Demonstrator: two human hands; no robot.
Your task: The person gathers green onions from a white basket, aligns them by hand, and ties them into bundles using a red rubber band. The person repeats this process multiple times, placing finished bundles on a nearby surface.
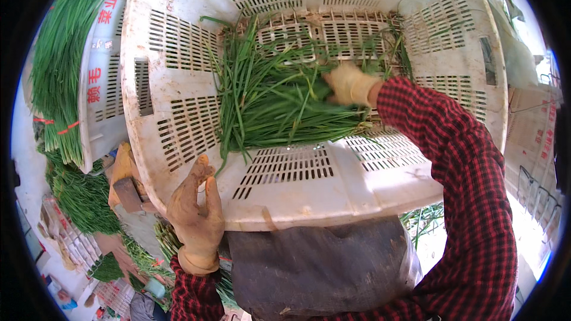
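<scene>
A large white slotted plastic crate stands tilted before me, its inside facing me. Loose garlic chives lie in a heap on its bottom, with stray leaves at the back and right. My right hand, in a tan glove and blurred, is inside the crate at the right side of the heap; its fingertips are hidden against the leaves. My left hand, in a soiled tan glove, rests at the crate's near left rim with its fingers apart and no chives in it.
Another white crate with red-banded chive bundles stands at the left. Below it lie more chives and a wooden block. A dark cover is under the near rim. Wire racks stand at the right.
</scene>
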